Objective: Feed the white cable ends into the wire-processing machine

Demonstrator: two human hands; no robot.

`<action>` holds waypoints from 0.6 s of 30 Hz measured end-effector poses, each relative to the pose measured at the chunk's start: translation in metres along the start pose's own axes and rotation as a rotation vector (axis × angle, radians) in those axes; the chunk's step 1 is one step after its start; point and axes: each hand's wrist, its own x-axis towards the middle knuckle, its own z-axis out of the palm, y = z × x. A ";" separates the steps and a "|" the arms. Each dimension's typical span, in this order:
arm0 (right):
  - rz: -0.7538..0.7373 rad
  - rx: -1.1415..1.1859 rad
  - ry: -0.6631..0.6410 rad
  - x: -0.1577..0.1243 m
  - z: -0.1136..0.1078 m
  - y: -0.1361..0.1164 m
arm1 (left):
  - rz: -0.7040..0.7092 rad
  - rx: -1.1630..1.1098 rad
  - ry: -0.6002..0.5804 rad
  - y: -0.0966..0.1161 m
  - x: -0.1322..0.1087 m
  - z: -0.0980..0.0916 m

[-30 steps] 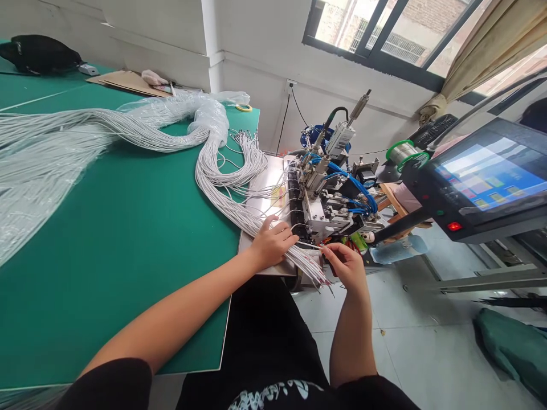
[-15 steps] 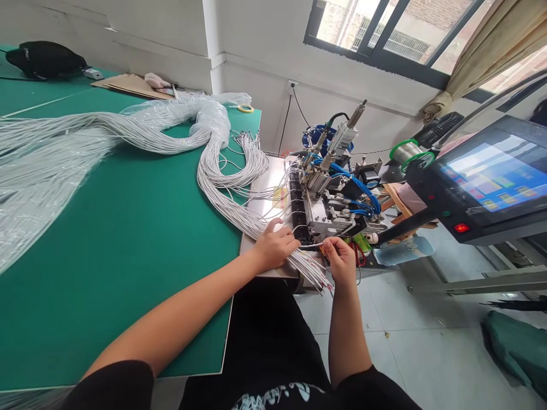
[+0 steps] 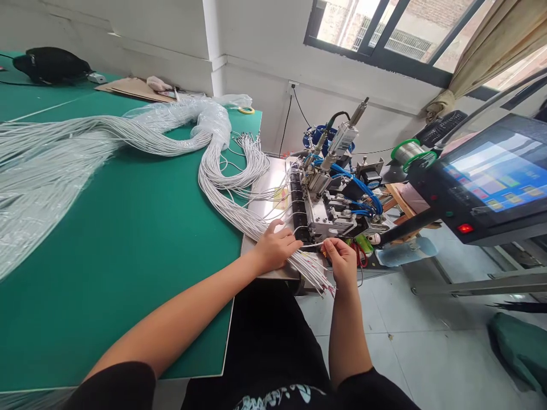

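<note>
From my remote seat, my left hand lies palm down on the bundle of white wires, fingers bent over the strands where they cross the steel plate. I cannot tell whether those fingers grip any strand or only press on them. My right hand, just at 3 o'clock of the left, pinches a single wire between thumb and forefinger. That wire runs level between the two hands, right in front of the machine.

The loose ends of the bundle fan out past the plate's near edge, below the gap between my hands. From there the bundle trails off toward 10 o'clock across the green table, where part of it is wrapped in clear plastic.

The machine stands at 12 o'clock of my right hand, with blue hoses on top. A lit screen sits at 3 o'clock of it, and a spool lies between them, farther back. A roll of tape rests at the table's far corner, and a black bag lies far off at 10 o'clock.
</note>
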 end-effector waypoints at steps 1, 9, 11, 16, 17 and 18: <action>0.011 0.028 -0.004 0.000 0.000 0.001 | -0.001 -0.001 -0.004 0.000 0.000 0.000; 0.026 0.129 -0.031 -0.002 0.003 0.004 | 0.005 0.000 0.005 -0.001 -0.001 0.003; 0.029 0.141 -0.027 -0.002 0.003 0.004 | 0.004 -0.006 -0.006 -0.001 -0.001 0.002; 0.017 0.132 0.004 -0.002 0.005 0.002 | -0.006 -0.015 -0.029 -0.001 0.000 0.002; 0.018 0.128 0.009 -0.002 0.006 0.001 | -0.008 -0.017 -0.034 -0.001 0.000 0.002; 0.019 0.122 0.013 -0.002 0.006 0.001 | -0.009 -0.020 -0.039 -0.001 0.000 0.002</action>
